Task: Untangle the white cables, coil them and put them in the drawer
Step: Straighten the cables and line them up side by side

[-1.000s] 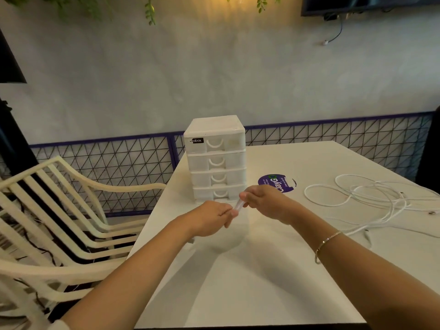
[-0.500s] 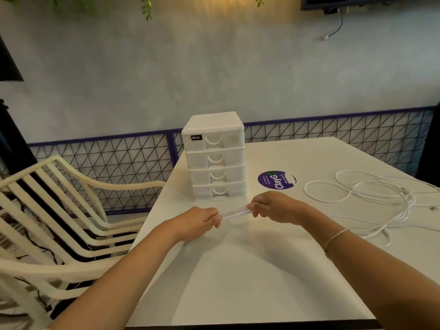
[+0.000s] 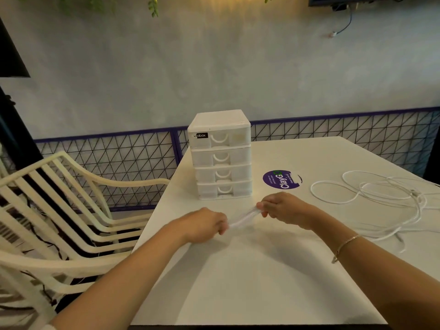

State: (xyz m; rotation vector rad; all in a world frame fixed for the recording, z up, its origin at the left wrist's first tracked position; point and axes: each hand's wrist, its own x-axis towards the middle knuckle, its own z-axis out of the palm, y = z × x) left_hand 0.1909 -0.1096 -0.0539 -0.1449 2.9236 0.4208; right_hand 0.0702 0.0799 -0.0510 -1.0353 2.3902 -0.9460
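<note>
A short bundle of white cable (image 3: 243, 218) stretches between my two hands just above the white table (image 3: 250, 282). My left hand (image 3: 204, 225) grips its left end and my right hand (image 3: 281, 207) pinches its right end. Behind them stands a white drawer unit (image 3: 220, 154) with several shut drawers. A loose tangle of white cables (image 3: 390, 198) lies on the table to the right, apart from both hands.
A round purple sticker (image 3: 281, 179) sits on the table right of the drawer unit. A cream slatted chair (image 3: 66, 210) stands off the table's left edge. A wire-mesh fence (image 3: 107, 160) runs behind the table along the wall.
My hands have drawn apart, stretching the cable bundle between them; a second ago they were almost touching. The left hand has dropped slightly lower.
</note>
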